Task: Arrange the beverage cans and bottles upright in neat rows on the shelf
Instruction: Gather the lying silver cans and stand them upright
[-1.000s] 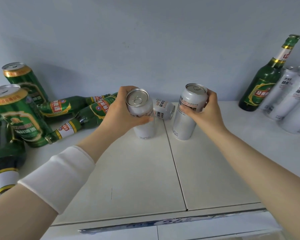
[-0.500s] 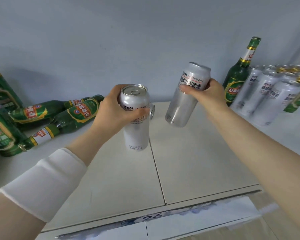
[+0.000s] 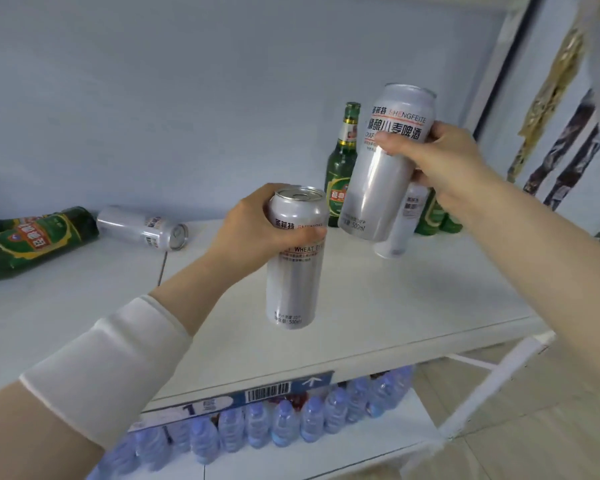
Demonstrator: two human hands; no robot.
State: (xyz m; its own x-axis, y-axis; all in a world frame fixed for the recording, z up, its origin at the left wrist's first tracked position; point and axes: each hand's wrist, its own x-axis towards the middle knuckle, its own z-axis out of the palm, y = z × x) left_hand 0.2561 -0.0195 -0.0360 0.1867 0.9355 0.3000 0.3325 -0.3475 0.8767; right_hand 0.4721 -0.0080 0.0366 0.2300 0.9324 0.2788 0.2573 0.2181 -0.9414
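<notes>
The left hand point(image 3: 253, 233) grips the lower silver can point(image 3: 295, 271) near its top. Its fingers point(image 3: 313, 233) curl round the can's upper band, and the opened-looking lid faces up just above them. The can hangs upright below the fingers, over the front part of the white shelf point(image 3: 413, 306); whether its base touches the shelf cannot be told. A white sleeve point(image 3: 108, 368) covers that forearm.

The right hand point(image 3: 444, 161) holds the raised silver can point(image 3: 383, 168), thumb and fingers point(image 3: 390, 143) wrapped round its printed upper half. This can is tilted, its top leaning away from the wrist and its base pointing down toward the left hand's fingers, clear of the shelf.

Directly beyond the raised can's base, a standing silver can point(image 3: 400, 233) rests on the shelf, partly hidden. Just past the right fingers, toward the wall, an upright green bottle point(image 3: 342, 168) stands. Under the right wrist, green containers point(image 3: 433, 216) show only in part.

Well to the far side of the left fingers, a fallen silver can point(image 3: 142, 228) lies on its side, and just beyond it a fallen green bottle point(image 3: 32, 242) lies too.

Below the shelf edge, water bottles point(image 3: 284, 424) stand in rows.
</notes>
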